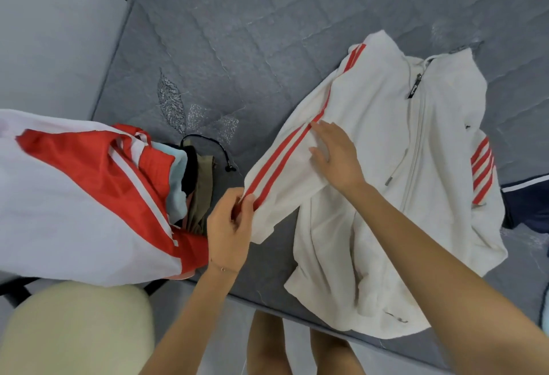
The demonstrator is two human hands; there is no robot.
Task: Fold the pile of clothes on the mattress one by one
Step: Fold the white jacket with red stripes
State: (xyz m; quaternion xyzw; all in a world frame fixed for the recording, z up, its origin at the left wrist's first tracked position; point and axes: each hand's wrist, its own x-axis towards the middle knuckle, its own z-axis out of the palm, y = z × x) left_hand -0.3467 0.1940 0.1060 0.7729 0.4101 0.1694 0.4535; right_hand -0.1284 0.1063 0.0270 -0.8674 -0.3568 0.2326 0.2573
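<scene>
Folding begins on a white zip jacket (pixel 386 166) with red stripes, spread front-up on the grey mattress (pixel 237 47) at the near right. The left hand (pixel 230 223) pinches the cuff of the jacket's left-side sleeve (pixel 285 160), fingers closed on the cloth, while the right hand (pixel 335 156) lies flat and open on the same sleeve farther up, pressing it down. No fold shows in the jacket yet; its body is still rumpled and the other sleeve is bunched at the far right edge. Waiting at the near left is the pile (pixel 98 196): a red-and-white garment on top, with pale blue, black and olive pieces beneath. A dark navy item (pixel 528 205) lies at the right edge; whether it is folded cannot be told. Most of the work appears to remain.
</scene>
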